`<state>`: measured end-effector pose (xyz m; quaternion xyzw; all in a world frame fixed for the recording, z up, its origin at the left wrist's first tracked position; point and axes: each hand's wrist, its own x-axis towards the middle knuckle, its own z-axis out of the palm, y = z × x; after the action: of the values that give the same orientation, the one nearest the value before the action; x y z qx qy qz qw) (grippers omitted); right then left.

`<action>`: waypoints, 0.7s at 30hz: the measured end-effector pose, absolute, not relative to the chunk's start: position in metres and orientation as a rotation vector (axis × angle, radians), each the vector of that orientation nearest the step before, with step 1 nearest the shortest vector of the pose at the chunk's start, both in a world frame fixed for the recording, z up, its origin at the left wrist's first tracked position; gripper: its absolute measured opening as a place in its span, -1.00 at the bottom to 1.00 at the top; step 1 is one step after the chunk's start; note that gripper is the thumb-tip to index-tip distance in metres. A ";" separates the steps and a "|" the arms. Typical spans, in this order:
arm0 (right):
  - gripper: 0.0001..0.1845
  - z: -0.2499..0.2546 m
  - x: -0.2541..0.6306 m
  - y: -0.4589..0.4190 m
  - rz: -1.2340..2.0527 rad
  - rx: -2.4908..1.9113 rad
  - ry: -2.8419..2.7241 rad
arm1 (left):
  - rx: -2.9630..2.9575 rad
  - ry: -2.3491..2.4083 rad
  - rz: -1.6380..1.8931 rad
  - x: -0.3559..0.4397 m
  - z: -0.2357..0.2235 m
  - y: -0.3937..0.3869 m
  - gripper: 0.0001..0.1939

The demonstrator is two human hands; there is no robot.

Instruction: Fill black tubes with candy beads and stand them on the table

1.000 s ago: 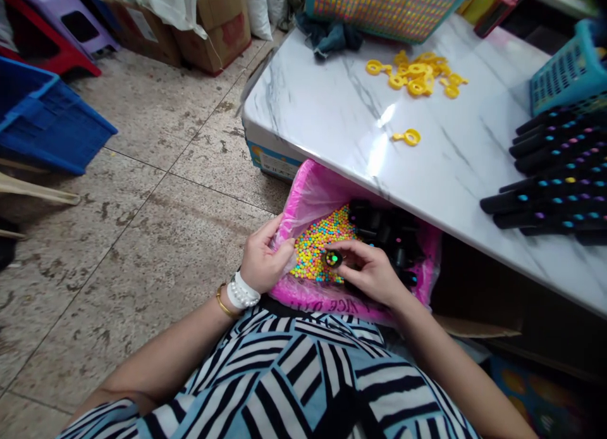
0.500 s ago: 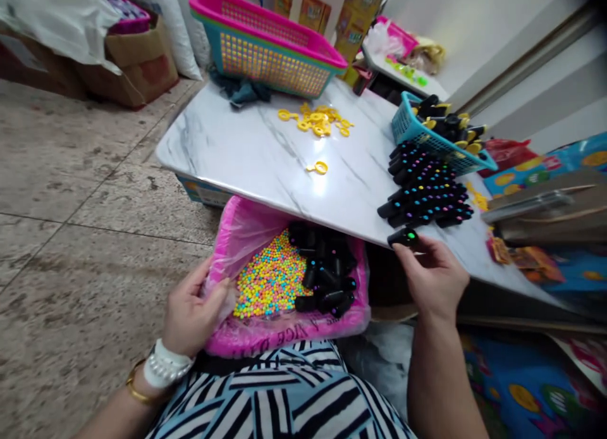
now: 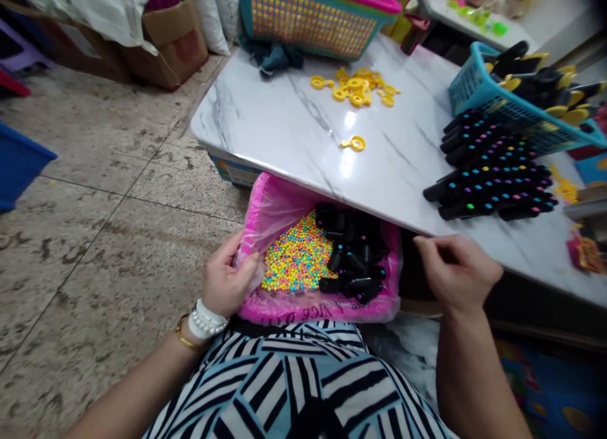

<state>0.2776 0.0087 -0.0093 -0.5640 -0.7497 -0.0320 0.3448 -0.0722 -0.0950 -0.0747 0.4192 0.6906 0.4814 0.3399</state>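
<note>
My left hand [image 3: 231, 276] is closed on the left rim of a pink basket [image 3: 253, 221] lined with clear plastic, which sits at my lap. Inside it, small multicoloured balls [image 3: 298, 252] fill the left side and short black tubes [image 3: 353, 255] lie on the right. My right hand [image 3: 462, 268] is just off the table edge, right of the basket, its fingers curled with nothing visible in them. Beyond it on the table lies a stack of black tubes [image 3: 493, 173] with coloured dots at their ends, one bright green at the near side.
Yellow plastic rings with tabs [image 3: 358, 88] are heaped on the marbled table [image 3: 284, 129], one ring [image 3: 355, 143] apart. A blue basket [image 3: 502, 104] holds black and yellow pieces. A larger pink and teal basket [image 3: 313, 21] stands at the back. Cardboard boxes [image 3: 175, 47] are on the floor.
My right hand has let go of the black tube with the green dot, which now lies at the near side of the stack. The hand has drawn back from it. The view has shifted.
</note>
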 end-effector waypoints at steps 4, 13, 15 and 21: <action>-0.83 -0.023 0.237 -0.022 0.267 -1.164 -2.562 | 1.121 1.767 1.294 -0.071 -0.074 -0.095 -0.45; -0.70 -0.055 0.172 -0.020 -0.109 -1.542 -3.112 | 1.154 1.757 1.345 -0.071 -0.080 -0.097 -0.48; -0.73 -0.054 0.170 -0.021 -0.028 -1.382 -3.106 | 1.151 1.750 1.361 -0.071 -0.081 -0.098 -0.48; -0.68 -0.072 0.178 -0.018 0.481 -0.891 -2.932 | 1.185 1.690 1.406 -0.070 -0.083 -0.096 -0.49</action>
<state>0.1781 -0.0180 -0.0717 -0.2872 -0.9450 0.1550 0.0200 -0.0701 -0.0958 -0.0826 0.4503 0.6418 0.5340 0.3166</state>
